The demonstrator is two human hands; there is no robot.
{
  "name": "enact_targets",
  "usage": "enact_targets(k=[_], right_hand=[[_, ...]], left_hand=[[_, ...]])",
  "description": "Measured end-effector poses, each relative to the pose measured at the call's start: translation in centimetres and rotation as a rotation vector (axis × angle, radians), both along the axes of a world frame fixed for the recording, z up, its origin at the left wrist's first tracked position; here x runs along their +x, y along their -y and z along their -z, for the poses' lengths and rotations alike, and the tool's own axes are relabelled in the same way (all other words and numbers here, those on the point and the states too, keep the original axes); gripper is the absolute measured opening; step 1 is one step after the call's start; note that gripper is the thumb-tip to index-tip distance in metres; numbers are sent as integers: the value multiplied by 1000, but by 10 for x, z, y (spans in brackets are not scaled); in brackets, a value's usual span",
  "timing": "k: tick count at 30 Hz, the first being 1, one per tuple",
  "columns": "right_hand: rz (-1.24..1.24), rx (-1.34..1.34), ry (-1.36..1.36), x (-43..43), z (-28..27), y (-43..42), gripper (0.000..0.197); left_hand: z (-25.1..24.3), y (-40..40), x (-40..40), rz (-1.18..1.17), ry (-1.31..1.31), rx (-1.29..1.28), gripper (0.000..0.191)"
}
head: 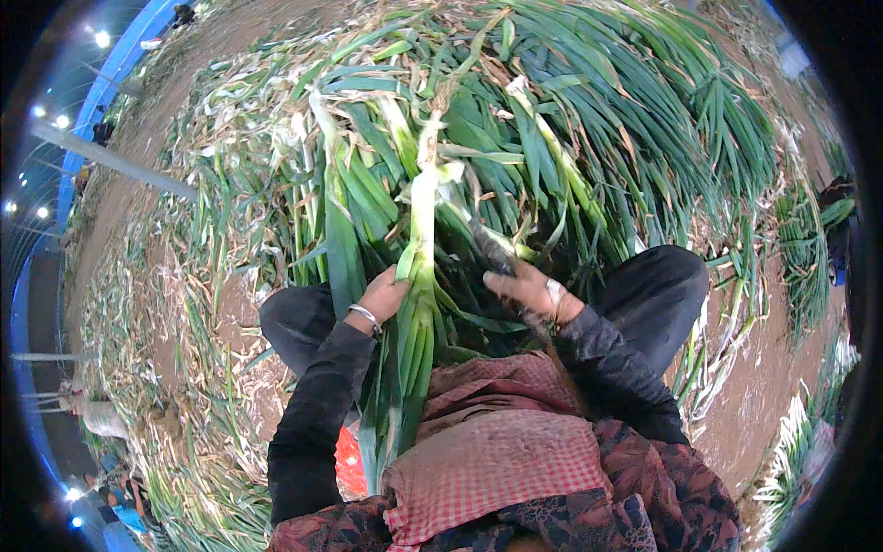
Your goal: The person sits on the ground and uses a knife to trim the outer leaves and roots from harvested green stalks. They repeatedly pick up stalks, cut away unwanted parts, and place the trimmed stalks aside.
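My left hand (pixel 384 295), with a metal bangle at the wrist, grips a leek (pixel 423 214) where its pale stalk meets the green leaves. The root end points away from me, and the leaves hang down over my lap. My right hand (pixel 528 286) is closed around a dark, blurred tool (pixel 488 245), perhaps a knife, just right of the stalk; its exact shape cannot be made out. Further leeks (pixel 559 155) lie between my knees and beyond them.
A large heap of green leaves (pixel 621 90) spreads ahead and to the right. Peeled-off leaf scraps (pixel 241 138) litter the earth floor at left. A pole (pixel 114 159) slants in at upper left. Bundled leeks (pixel 786 448) lie at lower right. A person (pixel 124 507) is at the far lower left.
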State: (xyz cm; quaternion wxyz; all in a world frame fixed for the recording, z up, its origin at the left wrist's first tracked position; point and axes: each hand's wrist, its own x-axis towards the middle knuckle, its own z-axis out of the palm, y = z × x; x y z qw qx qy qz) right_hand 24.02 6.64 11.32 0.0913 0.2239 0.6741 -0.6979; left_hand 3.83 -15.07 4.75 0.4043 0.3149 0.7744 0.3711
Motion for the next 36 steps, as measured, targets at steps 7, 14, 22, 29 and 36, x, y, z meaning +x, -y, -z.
enact_targets(k=[7, 14, 22, 29, 36], right_hand=[[-307, -23, 58, 37, -20, 40, 53], [-138, 72, 35, -19, 8, 17, 58], [61, 126, -52, -130, 72, -52, 66], [5, -55, 87, -185, 23, -90, 58], [-154, 85, -91, -67, 9, -9, 73]], left_hand=[[-77, 23, -73, -266, -892, -536, 33], [-58, -29, -3, 131, -886, -194, 29], [-23, -40, 13, 5, -262, -336, 71], [-45, -20, -6, -59, 343, 67, 53], [-47, 43, 14, -363, 750, 1, 51]])
